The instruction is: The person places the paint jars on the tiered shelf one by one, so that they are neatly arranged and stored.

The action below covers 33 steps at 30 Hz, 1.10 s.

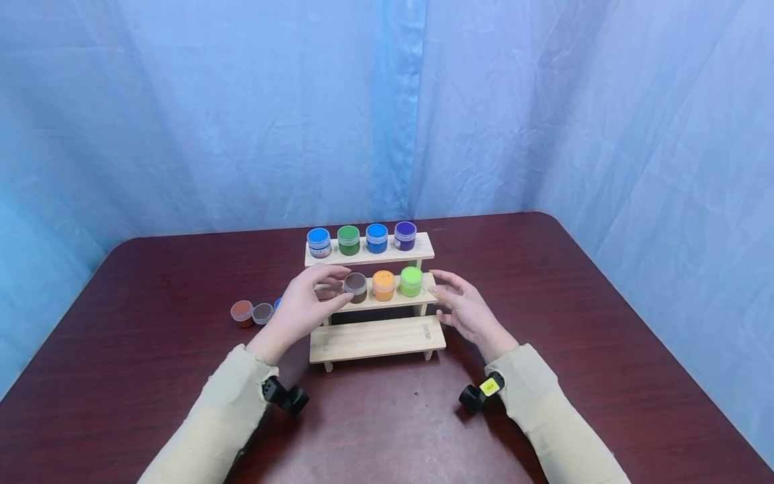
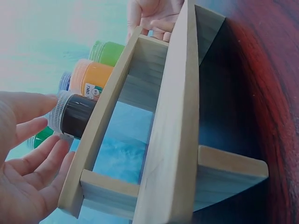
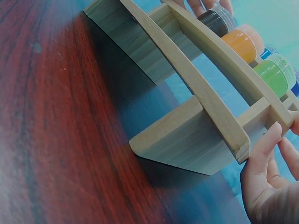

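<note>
Your left hand [image 1: 302, 300] pinches the shelved brown jar [image 1: 357, 290] from nine o'clock, while your right hand [image 1: 465, 310] grips the middle shelf [image 1: 398, 298] at its three o'clock end.

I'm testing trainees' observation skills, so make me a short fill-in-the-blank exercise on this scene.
1. The wooden rack has ____ tiers.
2. The top tier holds ____ paint jars.
3. On the middle tier, the ____ jar stands between the dark brown jar and the light green jar.
4. The person's ____ hand touches the dark brown jar.

Missing words: three; four; orange; left.
</note>
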Available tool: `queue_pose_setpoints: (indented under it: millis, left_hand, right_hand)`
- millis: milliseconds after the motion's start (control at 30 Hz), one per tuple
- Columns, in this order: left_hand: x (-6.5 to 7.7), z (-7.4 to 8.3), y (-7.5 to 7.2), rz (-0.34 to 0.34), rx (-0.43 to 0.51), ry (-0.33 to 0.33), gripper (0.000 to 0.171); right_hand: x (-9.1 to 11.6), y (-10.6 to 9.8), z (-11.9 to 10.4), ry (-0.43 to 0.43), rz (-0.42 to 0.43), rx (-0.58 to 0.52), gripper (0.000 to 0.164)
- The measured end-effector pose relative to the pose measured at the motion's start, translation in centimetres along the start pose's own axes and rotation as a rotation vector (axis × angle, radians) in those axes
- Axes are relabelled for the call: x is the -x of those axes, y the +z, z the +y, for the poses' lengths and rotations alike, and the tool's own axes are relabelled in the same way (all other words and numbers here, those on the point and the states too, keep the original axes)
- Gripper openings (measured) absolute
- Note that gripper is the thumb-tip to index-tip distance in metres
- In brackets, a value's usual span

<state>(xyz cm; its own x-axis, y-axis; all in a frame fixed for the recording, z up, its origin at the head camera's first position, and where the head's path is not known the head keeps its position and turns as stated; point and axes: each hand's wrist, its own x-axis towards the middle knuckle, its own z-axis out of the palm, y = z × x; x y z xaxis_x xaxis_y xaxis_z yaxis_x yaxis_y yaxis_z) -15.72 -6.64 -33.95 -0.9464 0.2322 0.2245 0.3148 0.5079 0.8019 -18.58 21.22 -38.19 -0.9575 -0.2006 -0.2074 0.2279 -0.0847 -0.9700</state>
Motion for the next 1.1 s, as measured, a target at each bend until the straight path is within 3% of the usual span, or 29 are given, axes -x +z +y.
queue_pose_setpoints:
  millis: [467, 733, 1100]
  left_hand:
    - [2.2, -0.8, -1.2, 0.060, -0.011, 0.024, 0.036]
    - [3.6, -1.9, -2.8, 0.121, 0.006, 0.025, 0.032]
    - [5.4, -3.5, -5.0, 0.189, -0.077, 0.003, 0.033]
  right_hand:
    - [0.0, 0.0, -0.1, 0.006, 0.000, -0.020, 0.051]
    - [0.1, -0.1, -0.2, 0.001, -0.003, -0.014, 0.052]
    - [0.2, -0.1, -0.1, -0.001, -0.001, -0.006, 0.052]
